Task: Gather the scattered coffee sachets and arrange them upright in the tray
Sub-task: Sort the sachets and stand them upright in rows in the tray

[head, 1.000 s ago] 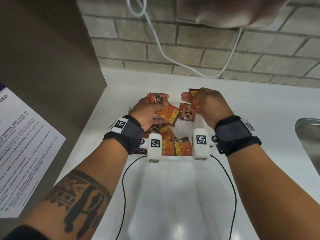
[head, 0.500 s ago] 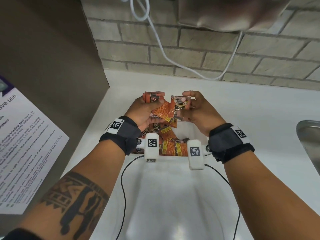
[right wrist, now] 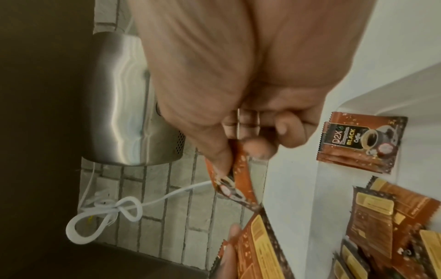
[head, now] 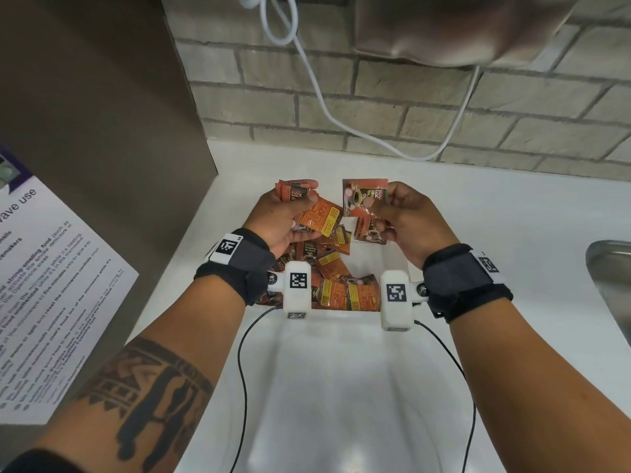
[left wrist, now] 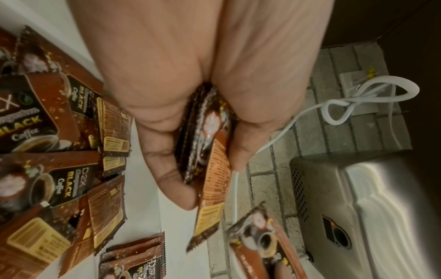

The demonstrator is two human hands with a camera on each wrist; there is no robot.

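My left hand [head: 290, 213] grips a small stack of orange-brown coffee sachets [head: 317, 216], seen edge-on between thumb and fingers in the left wrist view [left wrist: 207, 136]. My right hand [head: 406, 216] pinches a single sachet [head: 363, 198] by its right edge, face toward me, just right of the stack; the same sachet shows in the right wrist view [right wrist: 233, 181]. Both hands hover over the white tray [head: 399, 264]. Several loose sachets [head: 336, 281] lie jumbled flat in it. One more sachet [head: 370, 233] leans near the tray's far side below my right hand.
The tray stands on a white counter [head: 495, 216] against a brick wall. A white cable [head: 321, 93] hangs down the wall beside a steel hand dryer [head: 454, 32]. A brown panel with a printed notice [head: 44, 285] is at left; a steel sink rim [head: 611, 268] at right.
My right hand has drawn its sachet away from the left-hand stack, to the right and slightly up, and turned it face toward me. The left hand keeps holding its stack.
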